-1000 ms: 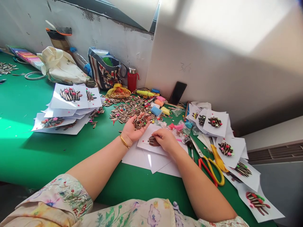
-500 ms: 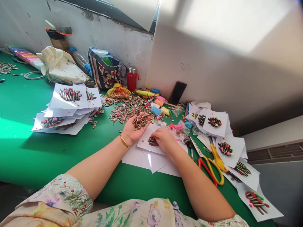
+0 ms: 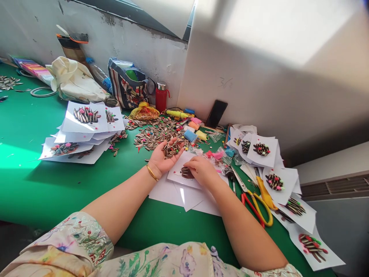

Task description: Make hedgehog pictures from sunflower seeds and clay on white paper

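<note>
My left hand (image 3: 165,157) is turned palm up, its fingers curved around a small heap of striped sunflower seeds (image 3: 172,149). My right hand (image 3: 202,169) is closed in a pinch at the right edge of a brown clay hedgehog shape (image 3: 186,173) with several seeds stuck in it. Whatever lies between those fingertips is hidden. Beneath the shape is a white sheet of paper (image 3: 175,175) with small red dots near the snout. It rests on further white sheets (image 3: 164,194).
Loose sunflower seeds (image 3: 152,136) spread behind my hands, beside coloured clay packets (image 3: 190,135). Scissors (image 3: 253,200) lie to the right. Finished-looking seed hedgehog sheets are stacked at left (image 3: 65,132) and right (image 3: 272,144). A red flask (image 3: 161,98) and a phone (image 3: 216,114) stand by the wall.
Almost nothing differs. Both hands keep their places, with the right fingers still at the clay shape; the whole view has shifted very slightly.
</note>
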The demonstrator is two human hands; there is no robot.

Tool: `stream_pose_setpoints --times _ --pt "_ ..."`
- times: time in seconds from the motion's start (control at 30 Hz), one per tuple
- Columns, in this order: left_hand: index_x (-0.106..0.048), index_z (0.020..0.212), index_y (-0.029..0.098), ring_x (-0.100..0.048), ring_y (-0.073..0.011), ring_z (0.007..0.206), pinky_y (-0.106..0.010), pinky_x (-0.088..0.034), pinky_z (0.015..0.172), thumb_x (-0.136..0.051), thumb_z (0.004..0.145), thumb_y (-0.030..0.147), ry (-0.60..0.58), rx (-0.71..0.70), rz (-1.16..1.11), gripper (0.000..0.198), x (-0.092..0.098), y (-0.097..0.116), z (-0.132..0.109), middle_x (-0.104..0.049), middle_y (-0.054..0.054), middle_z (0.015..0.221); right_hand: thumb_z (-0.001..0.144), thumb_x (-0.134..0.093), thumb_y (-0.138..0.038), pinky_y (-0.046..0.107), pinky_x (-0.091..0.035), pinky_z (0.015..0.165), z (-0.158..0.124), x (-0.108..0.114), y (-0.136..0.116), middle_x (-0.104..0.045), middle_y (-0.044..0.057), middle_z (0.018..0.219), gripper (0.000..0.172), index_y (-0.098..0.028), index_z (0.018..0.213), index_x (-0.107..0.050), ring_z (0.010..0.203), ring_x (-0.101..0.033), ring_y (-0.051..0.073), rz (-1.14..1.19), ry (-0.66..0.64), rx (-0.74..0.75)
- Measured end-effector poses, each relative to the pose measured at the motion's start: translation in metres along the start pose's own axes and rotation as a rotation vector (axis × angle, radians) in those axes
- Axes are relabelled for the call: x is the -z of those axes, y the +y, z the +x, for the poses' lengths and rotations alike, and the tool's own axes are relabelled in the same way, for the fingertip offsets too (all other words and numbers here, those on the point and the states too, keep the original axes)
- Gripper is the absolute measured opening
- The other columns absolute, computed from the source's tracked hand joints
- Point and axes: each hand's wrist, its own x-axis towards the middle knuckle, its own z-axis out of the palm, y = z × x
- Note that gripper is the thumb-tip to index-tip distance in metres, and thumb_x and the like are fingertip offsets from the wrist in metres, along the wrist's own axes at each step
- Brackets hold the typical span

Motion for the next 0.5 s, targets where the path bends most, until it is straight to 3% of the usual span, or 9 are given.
stream_pose_setpoints --times 0.27,0.4,0.5 --pt "-0.068 0.109 0.014 -0.066 -0.0260 0.108 -0.040 -0.056 0.090 -0.042 0.095 0.028 -0.051 0.032 0.012 0.033 -0.003 -0.001 -0.003 -0.069 -0.015 0.110 0.091 -0.053 -0.015 0.033 -0.046 0.081 0.015 0.019 -0.025 -0.068 0.006 0.092 0.023 -0.022 0.101 -0.073 0.092 -0.059 0.021 0.108 0.223 -0.090" --pt "-0.067 0.110 0.011 -0.070 -0.0202 0.083 -0.031 -0.058 0.074 -0.040 0.097 0.029 -0.067 0.078 0.009 0.035 -0.002 0.000 -0.002 -0.073 -0.013 0.095 0.090 -0.057 -0.020 0.033 -0.044 0.082 0.043 0.027 -0.043 -0.068 0.006 0.096 0.018 -0.023 0.100 -0.072 0.095 -0.058 0.022 0.037 0.218 -0.059" --pt "-0.068 0.098 0.011 -0.067 -0.0152 0.068 -0.024 -0.055 0.064 -0.044 0.095 0.024 -0.024 0.105 -0.032 0.027 0.000 0.001 0.001 -0.072 -0.007 0.077 0.089 -0.057 -0.021 0.032 -0.042 0.078 0.064 0.027 -0.054 -0.068 0.005 0.097 0.020 -0.023 0.105 -0.069 0.092 -0.056 0.022 -0.046 0.157 -0.033"
